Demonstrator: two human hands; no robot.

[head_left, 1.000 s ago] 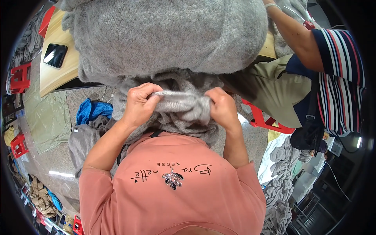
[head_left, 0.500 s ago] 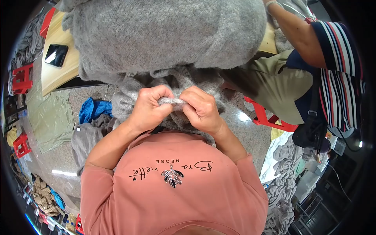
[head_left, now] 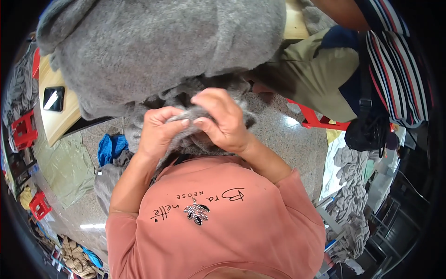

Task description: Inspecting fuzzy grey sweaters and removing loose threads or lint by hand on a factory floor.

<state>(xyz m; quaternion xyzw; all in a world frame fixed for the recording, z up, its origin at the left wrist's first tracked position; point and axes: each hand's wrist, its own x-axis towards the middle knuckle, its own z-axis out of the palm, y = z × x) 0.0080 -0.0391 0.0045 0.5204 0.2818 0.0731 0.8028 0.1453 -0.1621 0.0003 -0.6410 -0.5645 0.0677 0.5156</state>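
Observation:
A fuzzy grey knit fabric (head_left: 191, 136) hangs in loose folds over my lap, its rolled edge raised between my hands. My left hand (head_left: 159, 131) pinches that edge between thumb and bent fingers. On the other side my right hand (head_left: 226, 120) has its thumb against the same edge, with its slightly blurred fingers arched over it. The fingertips of the right hand are partly hidden. Just beyond, a thick heap of grey knit (head_left: 167, 44) lies on the table and droops over its near side.
A black phone (head_left: 54, 99) rests on the wooden table (head_left: 69, 109) at left. A co-worker in a striped shirt (head_left: 395, 79) sits at right on a red stool (head_left: 320, 122). Blue cloth (head_left: 111, 148) and a plastic sheet (head_left: 65, 165) lie on the floor. Grey garments (head_left: 350, 200) are piled at lower right.
The fingers of my right hand have lifted and spread from their tight pinch, and the knit edge has shifted. The whole view has swung, moving the heap toward the upper left.

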